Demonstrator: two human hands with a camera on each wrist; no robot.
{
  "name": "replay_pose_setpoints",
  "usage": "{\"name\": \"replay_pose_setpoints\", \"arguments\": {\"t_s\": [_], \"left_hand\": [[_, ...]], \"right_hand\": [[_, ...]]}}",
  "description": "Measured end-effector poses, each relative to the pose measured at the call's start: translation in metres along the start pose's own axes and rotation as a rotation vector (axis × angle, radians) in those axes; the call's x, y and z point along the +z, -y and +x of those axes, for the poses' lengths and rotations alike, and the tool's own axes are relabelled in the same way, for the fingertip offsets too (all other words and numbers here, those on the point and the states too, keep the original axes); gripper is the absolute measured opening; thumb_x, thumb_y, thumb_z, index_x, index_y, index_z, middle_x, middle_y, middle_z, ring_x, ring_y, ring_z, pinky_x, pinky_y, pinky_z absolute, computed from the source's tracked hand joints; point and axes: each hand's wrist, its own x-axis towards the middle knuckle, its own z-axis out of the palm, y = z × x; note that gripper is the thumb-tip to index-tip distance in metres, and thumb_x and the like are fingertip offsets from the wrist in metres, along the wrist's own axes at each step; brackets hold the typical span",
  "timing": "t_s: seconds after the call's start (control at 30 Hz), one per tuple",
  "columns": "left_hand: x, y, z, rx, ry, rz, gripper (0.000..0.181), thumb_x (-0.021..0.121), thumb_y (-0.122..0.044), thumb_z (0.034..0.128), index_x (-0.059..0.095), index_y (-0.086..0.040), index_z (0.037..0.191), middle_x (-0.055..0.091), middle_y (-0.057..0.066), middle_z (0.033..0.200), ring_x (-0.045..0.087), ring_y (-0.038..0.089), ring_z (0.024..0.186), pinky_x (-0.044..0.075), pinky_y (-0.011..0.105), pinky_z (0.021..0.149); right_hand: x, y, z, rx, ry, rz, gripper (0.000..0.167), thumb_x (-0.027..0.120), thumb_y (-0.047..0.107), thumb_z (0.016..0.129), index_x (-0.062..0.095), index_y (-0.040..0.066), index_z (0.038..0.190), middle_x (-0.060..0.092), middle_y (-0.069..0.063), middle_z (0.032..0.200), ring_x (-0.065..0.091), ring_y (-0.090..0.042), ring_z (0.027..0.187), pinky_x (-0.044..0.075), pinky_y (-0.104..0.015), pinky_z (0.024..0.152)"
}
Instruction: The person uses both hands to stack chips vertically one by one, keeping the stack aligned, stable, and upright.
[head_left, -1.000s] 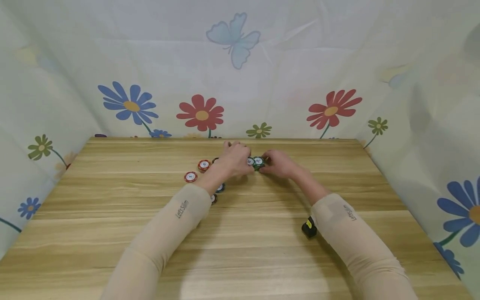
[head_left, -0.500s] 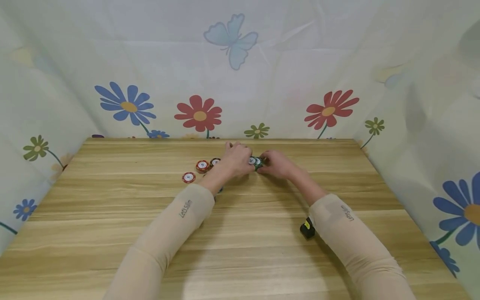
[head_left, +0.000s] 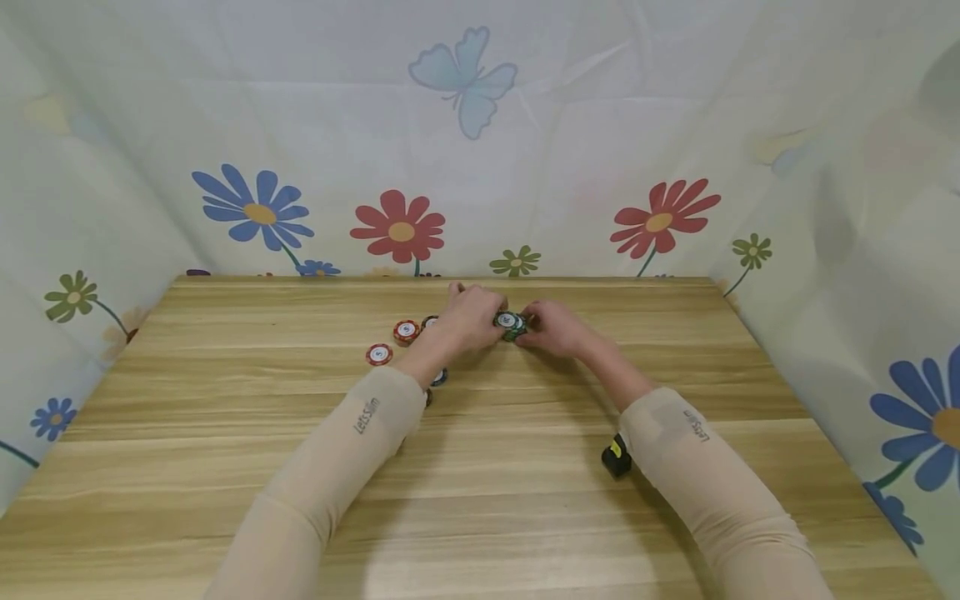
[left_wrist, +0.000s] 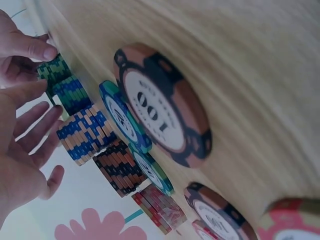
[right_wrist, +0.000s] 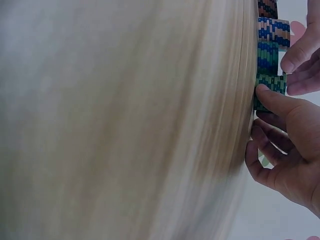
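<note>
My right hand (head_left: 557,329) pinches the side of a stack of green poker chips (head_left: 516,333) near the table's back edge, its thumb on the near side in the right wrist view. From the left, my left hand (head_left: 474,318) holds a poker chip (head_left: 506,320) by its edge over the top of that stack. Part of this chip is hidden by the fingers. Beside the green stack, in the left wrist view, stand a teal stack (left_wrist: 72,95), a blue and tan stack (left_wrist: 86,132), a black and brown stack (left_wrist: 120,167) and a red stack (left_wrist: 155,207).
Loose chips lie nearer on the wooden table (head_left: 480,508): a red chip (head_left: 379,354), a brown chip marked 100 (left_wrist: 160,107) and teal chips (left_wrist: 122,117). A black and yellow object (head_left: 617,457) lies by the right sleeve. A flowered cloth (head_left: 570,167) hangs behind.
My left hand has shifted the chip slightly right, from the left edge of the green stack to over its top. The right hand stays at the stack.
</note>
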Motion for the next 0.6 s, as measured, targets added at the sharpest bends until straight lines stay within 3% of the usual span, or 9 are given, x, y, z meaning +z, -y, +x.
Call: {"name": "replay_pose_setpoints", "arguments": {"t_s": [0.6], "left_hand": [[0.0054,-0.005,0.0054,0.005,0.004,-0.001,0.016,0.078,-0.03,0.0935,0.074,-0.018,0.102,0.072,-0.005,0.1,0.06,0.017,0.096,0.028,0.05,0.097]], "right_hand": [[0.0025,-0.0002,-0.0016,-0.043,-0.04,-0.019,0.029,0.081,0.013,0.089,0.068,-0.008,0.103,0.069,-0.018,0.097,0.065,-0.036,0.095,0.051,-0.049,0.086]]}}
